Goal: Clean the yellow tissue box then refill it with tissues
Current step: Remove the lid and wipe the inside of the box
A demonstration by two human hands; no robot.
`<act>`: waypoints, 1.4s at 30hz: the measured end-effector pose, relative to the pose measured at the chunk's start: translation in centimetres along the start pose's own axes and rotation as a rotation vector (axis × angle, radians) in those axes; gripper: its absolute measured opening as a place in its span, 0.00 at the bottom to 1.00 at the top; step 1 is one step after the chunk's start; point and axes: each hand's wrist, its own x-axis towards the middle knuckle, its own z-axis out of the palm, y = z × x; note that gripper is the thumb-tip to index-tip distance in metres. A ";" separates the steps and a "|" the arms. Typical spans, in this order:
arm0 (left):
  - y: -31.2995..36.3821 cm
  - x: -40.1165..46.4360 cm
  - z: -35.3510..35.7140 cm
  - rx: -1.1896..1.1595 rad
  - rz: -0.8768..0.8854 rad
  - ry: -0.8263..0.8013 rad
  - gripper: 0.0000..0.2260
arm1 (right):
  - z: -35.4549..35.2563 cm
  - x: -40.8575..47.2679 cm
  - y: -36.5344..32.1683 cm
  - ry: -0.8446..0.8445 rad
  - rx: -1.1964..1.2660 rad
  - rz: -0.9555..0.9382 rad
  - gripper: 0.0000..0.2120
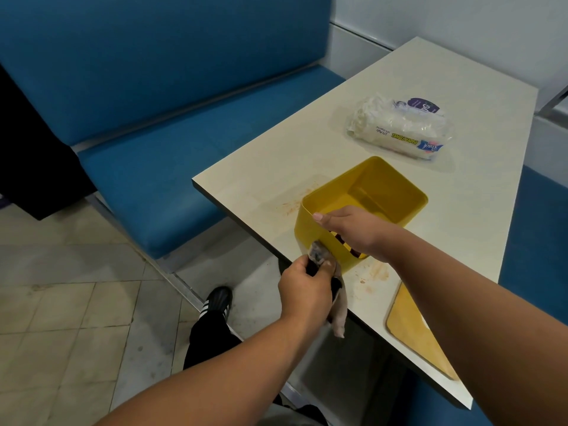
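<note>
Cleaning underway: left hand [304,287] pinching rag [321,256], wiping yellow tissue box [362,207] outer wall; right hand [350,230] gripping rim. Box empty; tissue pack [402,130] waiting at 1 o'clock, refill pending.

Hands: left [304,287] with cloth [319,253], right [350,229] on yellow tissue box [310,229].

A single wide-angle head camera is looking forward and steeply down from standing height, sitting close above both forearms, which are reaching in from the bottom edge. It is facing the near corner of the desk [430,118], which is running diagonally toward the upper right, with the blue bench [138,103] filling the upper left and the tiled floor [61,302] the lower left. Straight edges are bowing slightly near the borders.
</note>
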 end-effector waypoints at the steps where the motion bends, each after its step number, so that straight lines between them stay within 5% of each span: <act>1: -0.1 0.0 0.0 -0.011 -0.003 -0.001 0.04 | 0.0 0.0 0.0 0.001 0.003 -0.002 0.25; 16: -0.4 -0.3 -0.2 0.028 -0.037 -0.051 0.05 | 0.0 -0.1 0.0 -0.003 0.007 -0.024 0.26; 23: 2.6 3.2 -1.8 -0.004 -0.158 0.192 0.05 | 0.0 -0.1 0.1 -0.003 0.015 -0.020 0.28; 27: 4.0 4.4 -1.6 0.196 -0.080 0.265 0.06 | 0.1 0.0 0.0 0.001 0.023 -0.013 0.27; 35: 0.9 1.0 0.6 0.328 -0.097 0.067 0.03 | 0.1 0.1 0.2 -0.015 0.039 -0.034 0.31; 42: 1.5 -1.2 1.4 0.095 -0.055 0.055 0.04 | -0.1 0.3 0.4 -0.021 0.027 -0.049 0.33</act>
